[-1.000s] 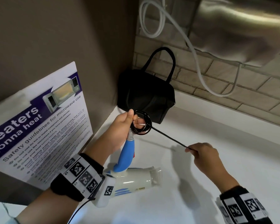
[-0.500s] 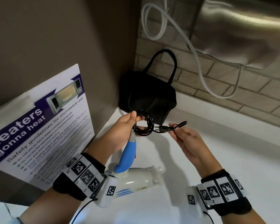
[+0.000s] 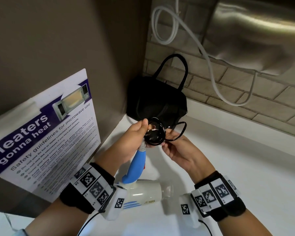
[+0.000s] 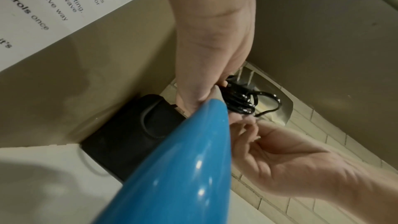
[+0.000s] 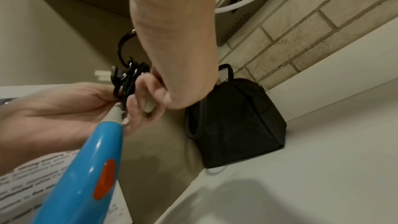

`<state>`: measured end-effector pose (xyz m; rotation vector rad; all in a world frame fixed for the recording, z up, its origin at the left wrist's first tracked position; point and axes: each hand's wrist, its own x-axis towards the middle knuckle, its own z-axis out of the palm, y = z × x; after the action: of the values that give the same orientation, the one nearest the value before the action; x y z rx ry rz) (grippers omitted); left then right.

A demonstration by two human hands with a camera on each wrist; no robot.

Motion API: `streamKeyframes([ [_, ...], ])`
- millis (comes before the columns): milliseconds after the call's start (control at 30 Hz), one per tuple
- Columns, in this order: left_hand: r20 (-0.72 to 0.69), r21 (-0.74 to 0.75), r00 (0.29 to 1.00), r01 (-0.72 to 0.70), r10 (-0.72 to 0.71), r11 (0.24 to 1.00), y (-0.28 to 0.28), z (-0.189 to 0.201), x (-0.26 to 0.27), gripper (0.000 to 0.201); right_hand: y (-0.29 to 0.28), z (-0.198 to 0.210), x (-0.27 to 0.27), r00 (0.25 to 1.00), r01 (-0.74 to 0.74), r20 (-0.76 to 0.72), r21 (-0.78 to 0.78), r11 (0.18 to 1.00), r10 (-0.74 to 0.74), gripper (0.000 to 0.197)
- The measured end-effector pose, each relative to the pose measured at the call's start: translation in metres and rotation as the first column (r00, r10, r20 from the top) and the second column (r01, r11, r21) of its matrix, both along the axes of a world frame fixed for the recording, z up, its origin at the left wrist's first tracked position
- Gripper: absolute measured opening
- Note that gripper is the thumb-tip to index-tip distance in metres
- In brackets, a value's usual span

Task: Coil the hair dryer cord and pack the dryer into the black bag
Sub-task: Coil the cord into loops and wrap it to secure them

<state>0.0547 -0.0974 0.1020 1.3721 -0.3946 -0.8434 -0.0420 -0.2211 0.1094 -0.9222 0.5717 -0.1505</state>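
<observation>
My left hand (image 3: 138, 133) pinches the coiled black cord (image 3: 155, 133) at the top of the hair dryer's blue handle (image 3: 136, 164). The white dryer body (image 3: 143, 193) hangs low over the counter, partly hidden by my wrists. From the right, my right hand (image 3: 174, 143) meets the coil with its fingers curled on the cord's last loose loop (image 3: 182, 130). In the left wrist view the plug (image 4: 243, 81) sticks out of the coil (image 4: 241, 103). In the right wrist view the coil (image 5: 127, 77) sits above the handle (image 5: 90, 159). The black bag (image 3: 157, 99) stands in the corner behind the hands.
A microwave safety poster (image 3: 46, 133) leans against the brown wall on the left. A white hose (image 3: 209, 65) hangs across the brick wall below a steel appliance (image 3: 254, 34). The white counter (image 3: 245, 167) stretches to the right.
My right hand came in from the right with the cord's free end, and now meets the coil. The taut stretch of cord has become a small loose loop. The left hand stayed put.
</observation>
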Motion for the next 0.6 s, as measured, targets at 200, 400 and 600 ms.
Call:
streamKeyframes([
  [200, 0.021, 0.024, 0.999, -0.04, 0.039, 0.999, -0.005, -0.004, -0.004, 0.048, 0.013, 0.008, -0.002, 0.993, -0.089, -0.065, 0.084, 0.993, 0.094, 0.015],
  [400, 0.091, 0.112, 0.988, -0.132, 0.122, 0.985, -0.005, -0.008, -0.005, 0.042, 0.019, 0.016, -0.019, 0.975, -0.217, 0.001, 0.232, 0.948, 0.224, 0.03],
  [600, 0.143, 0.062, 0.978, -0.16, 0.15, 0.985, -0.01, -0.011, -0.015, 0.039, 0.031, 0.018, -0.017, 0.987, -0.16, -0.003, 0.117, 0.98, 0.162, 0.009],
])
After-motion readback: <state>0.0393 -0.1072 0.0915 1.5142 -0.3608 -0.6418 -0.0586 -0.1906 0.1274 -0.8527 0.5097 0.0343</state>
